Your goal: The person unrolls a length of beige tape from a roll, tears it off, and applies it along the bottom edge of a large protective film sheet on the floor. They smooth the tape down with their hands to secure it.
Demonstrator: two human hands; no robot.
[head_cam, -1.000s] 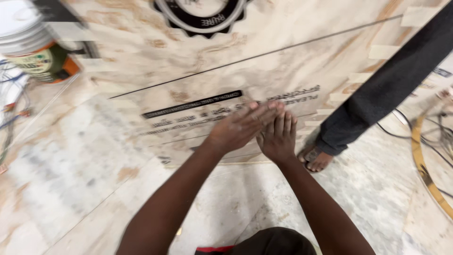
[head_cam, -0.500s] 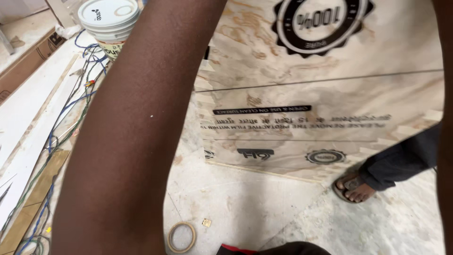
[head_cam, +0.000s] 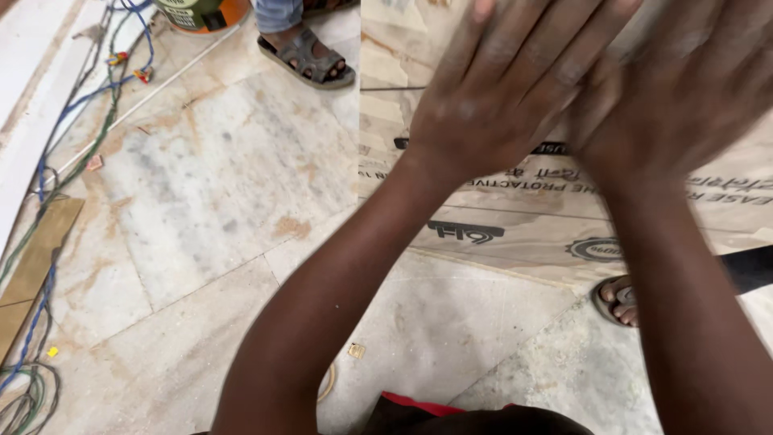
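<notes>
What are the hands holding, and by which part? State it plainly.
Nothing is held. The left hand and right hand are raised close to the camera, fingers extended and flat, side by side, above the printed plywood sheet lying on the floor.

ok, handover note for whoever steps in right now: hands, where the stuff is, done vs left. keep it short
Left hand: raised close to the camera, fingers together, empty. Right hand: beside it, blurred, empty; the two touch or nearly touch.
Printed plywood sheet lies flat on the marble floor beneath the hands; neither hand touches it.
Nearby: a sandalled foot top left beside a bucket, another foot at the sheet's lower edge, loose wires along the left.
Done: sheet laid flat. Left: not evident; no tool is in hand.
</notes>
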